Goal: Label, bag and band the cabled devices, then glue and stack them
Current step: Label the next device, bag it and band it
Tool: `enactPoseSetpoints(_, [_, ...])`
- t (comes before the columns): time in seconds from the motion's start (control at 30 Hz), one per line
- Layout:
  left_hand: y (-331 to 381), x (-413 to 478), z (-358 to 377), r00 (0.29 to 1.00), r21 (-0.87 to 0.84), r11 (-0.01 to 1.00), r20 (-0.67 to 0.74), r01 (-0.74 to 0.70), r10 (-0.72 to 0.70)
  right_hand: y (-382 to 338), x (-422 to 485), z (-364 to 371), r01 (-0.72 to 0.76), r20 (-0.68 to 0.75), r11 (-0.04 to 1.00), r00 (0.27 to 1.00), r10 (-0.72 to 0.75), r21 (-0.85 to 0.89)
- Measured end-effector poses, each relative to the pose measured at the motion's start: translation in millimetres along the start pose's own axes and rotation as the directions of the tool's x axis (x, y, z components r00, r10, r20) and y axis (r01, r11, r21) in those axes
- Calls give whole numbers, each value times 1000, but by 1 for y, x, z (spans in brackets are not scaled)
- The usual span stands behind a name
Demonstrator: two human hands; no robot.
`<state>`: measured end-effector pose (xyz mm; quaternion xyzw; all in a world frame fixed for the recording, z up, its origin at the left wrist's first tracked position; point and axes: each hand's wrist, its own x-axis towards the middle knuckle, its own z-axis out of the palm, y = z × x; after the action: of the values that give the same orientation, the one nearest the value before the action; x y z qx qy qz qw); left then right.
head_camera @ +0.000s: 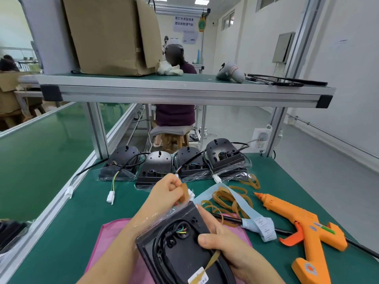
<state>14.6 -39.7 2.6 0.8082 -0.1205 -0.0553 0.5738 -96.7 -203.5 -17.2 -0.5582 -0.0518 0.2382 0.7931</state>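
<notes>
Fingers (174,183) of left hand (164,193) clenched on stretched rubber band (186,193). Right hand (229,249) wrapped round bagged cabled device (180,253), held just left of glue gun (303,224). Judged: rigid light shell, slippery film; best gripped by shell edges, wires spared.

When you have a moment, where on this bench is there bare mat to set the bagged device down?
Bare green mat lies left of the pink cloth, below the white connector, and at far right behind the glue gun. Rubber bands and label strip crowd the middle.
</notes>
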Motion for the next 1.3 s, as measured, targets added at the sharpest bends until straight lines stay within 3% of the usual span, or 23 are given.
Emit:
enactPoseSetpoints(0.1, [5,-9,-1,997,106,991,5,-82,82,-7,4,8,8,64,1000,998,-6,-25])
enactPoseSetpoints(0.27, [5,-18,0,988,89,987,87,-137,129,-8,4,16,-13,112,997,994,4,80])
enactPoseSetpoints(0.5, [2,-24,-16,980,-222,972,196,72,-28,-7,-2,14,14,42,999,999,-15,29])
enactPoseSetpoints(0.67, [-17,-37,-25,968,-163,981,241,106,-65,-18,-12,9,130,1,991,992,-130,33])
enactPoseSetpoints(0.73, [-20,-44,-30,929,-124,991,369,60,-11,-20,-14,8,150,-26,988,988,-150,31])
enactPoseSetpoints(0.8, [-12,-48,-36,895,-96,994,446,46,2,-18,-12,12,128,-37,992,991,-129,-23])
enactPoseSetpoints(0.93, [10,-38,-44,920,-188,974,389,127,-45,-11,-7,24,-34,-79,976,997,17,-213])
enactPoseSetpoints(1.1, [38,-36,-48,920,-166,986,380,-35,97,-17,-4,31,-210,-145,927,974,172,-310])
enactPoseSetpoints(1.3, [35,-52,-69,931,0,981,314,-195,185,-15,-8,18,-116,-239,971,969,65,-207])
